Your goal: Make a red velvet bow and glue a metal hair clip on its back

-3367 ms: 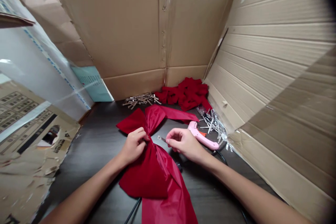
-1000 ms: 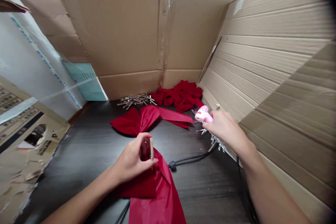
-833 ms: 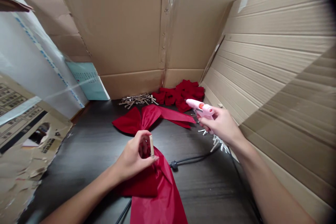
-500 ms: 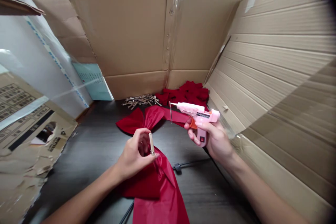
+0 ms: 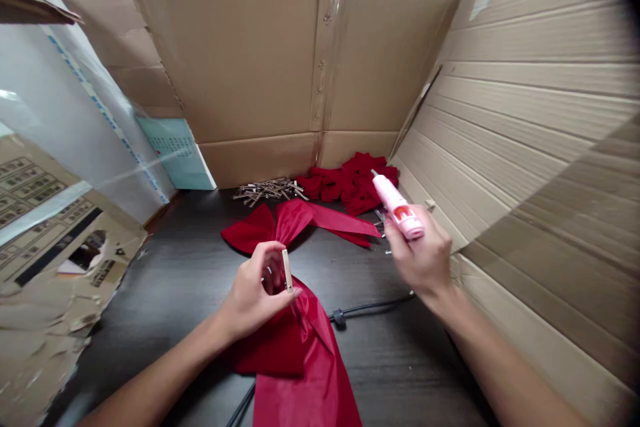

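Note:
My left hand (image 5: pixel 253 293) pinches a flat metal hair clip (image 5: pixel 287 271) upright between thumb and fingertips. Directly beneath that hand lies a red fabric bow (image 5: pixel 310 367) with long tails running toward me. My right hand (image 5: pixel 425 257) is wrapped round a pink hot glue gun (image 5: pixel 393 199), its nozzle pointing away and up to the left; the handle and trigger are hidden by the hand. Another red bow (image 5: pixel 295 221) rests on the dark table beyond my left hand, one tail stretching right toward the glue gun.
At the back sit a heap of metal clips (image 5: pixel 270 191) and a pile of red fabric pieces (image 5: pixel 345 183). Cardboard walls (image 5: pixel 240 67) enclose the table's back and sides. A black cable (image 5: pixel 370 307) crosses the tabletop. A light-blue sheet (image 5: pixel 175 153) stands at the left.
My right hand has shifted right and turned the glue gun, so its nozzle points away from me rather than left toward the clip. The left hand stays nearly still with the hair clip.

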